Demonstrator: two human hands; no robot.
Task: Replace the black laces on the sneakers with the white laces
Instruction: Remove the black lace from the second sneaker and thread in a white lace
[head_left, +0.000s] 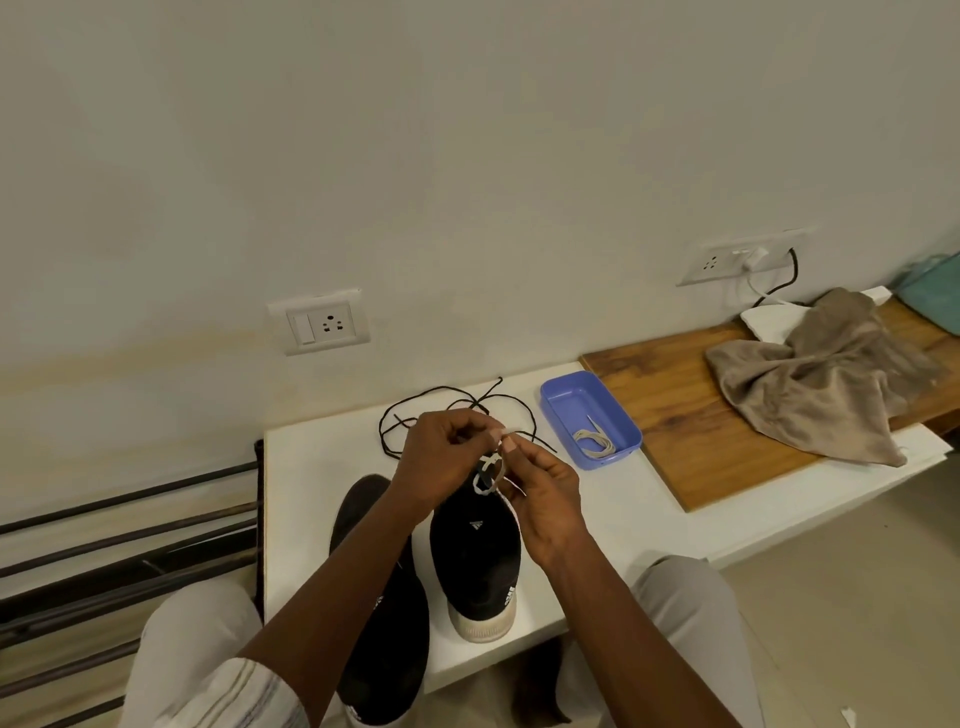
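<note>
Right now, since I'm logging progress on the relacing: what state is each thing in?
Right sneaker: white lace partly threaded.
Left sneaker: lacing hidden by arm.
Left hand: pinches white lace.
Right hand: pinches white lace.
Black laces: loose on table.
Tray: open, holds a spare white lace.
Cloth: crumpled on board.

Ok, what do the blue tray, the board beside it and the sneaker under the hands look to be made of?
Blue tray: plastic by the look, smooth with a soft sheen and rounded moulded corners. Board: wood or wood-look laminate; brown grain shows, semi-matte. Sneaker: black matte textile upper, probably knit, on a pale rubbery-looking sole.
</note>
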